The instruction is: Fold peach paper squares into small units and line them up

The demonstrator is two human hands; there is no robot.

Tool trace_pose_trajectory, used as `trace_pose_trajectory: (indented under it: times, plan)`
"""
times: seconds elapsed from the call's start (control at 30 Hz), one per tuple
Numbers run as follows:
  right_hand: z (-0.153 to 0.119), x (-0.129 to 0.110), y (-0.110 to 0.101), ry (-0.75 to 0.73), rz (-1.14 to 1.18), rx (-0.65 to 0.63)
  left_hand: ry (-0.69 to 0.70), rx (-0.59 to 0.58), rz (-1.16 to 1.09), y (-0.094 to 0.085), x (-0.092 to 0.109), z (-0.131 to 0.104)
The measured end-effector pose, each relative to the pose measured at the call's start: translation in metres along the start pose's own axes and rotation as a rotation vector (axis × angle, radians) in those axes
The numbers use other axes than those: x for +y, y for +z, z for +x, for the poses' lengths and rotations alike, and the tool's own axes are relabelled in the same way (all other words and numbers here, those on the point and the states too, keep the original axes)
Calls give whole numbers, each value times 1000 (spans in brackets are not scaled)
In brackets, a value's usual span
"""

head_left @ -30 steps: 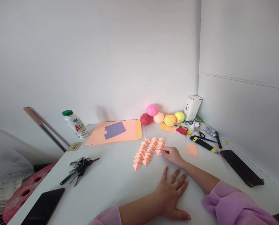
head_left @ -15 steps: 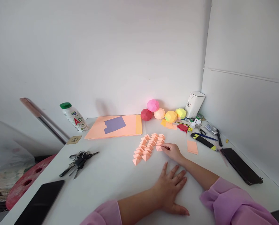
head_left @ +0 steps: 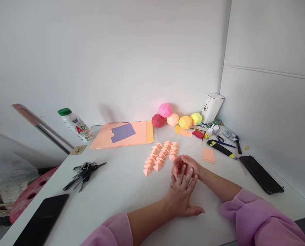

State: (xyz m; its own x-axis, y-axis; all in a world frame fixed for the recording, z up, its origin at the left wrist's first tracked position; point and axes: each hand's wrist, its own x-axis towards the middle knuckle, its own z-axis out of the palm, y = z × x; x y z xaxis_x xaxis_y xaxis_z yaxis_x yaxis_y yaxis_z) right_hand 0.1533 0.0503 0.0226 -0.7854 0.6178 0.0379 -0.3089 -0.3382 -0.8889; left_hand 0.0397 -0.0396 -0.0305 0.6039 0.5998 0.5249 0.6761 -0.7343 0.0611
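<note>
My left hand (head_left: 180, 196) is spread over the table, palm down, its thumb pointing right. Its fingertips overlap my right hand (head_left: 189, 165), which is loosely cupped with its palm facing them. Nothing shows in either hand, though part of the right fingers is hidden behind the left ones. Just beyond the hands stand several small folded peach paper pyramids (head_left: 159, 159) in slanting rows. The nearest one to the right hand is the front paper pyramid (head_left: 171, 157) of the right-hand row.
Faceted paper balls (head_left: 158, 120) rest along the wall. Peach sheets (head_left: 103, 136) carry a purple paper piece (head_left: 123, 132). At right lie peach slips (head_left: 208, 154), a utility knife (head_left: 222, 149), a glue bottle (head_left: 208, 132) and a black case (head_left: 261, 174). Keys (head_left: 84, 175), a phone (head_left: 42, 218) and a bottle (head_left: 77, 125) are left.
My right hand has left the front pyramid of the right row and come back to my left hand. The left hand has lifted slightly forward, and their fingers now meet. The view has shifted a little.
</note>
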Motion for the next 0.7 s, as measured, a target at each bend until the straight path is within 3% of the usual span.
trace_pose_trajectory:
  times: [0.17, 0.37, 0.7]
  plan:
    - [-8, -6, 9, 161, 49, -107, 98, -172, -132, -3, -2, 2]
    - [-10, -22, 23, 404, -315, -87, 143, -493, -344, -9, -6, 8]
    - [-2, -17, 32, 440, -602, 56, 108, -536, -372, -12, -4, 7]
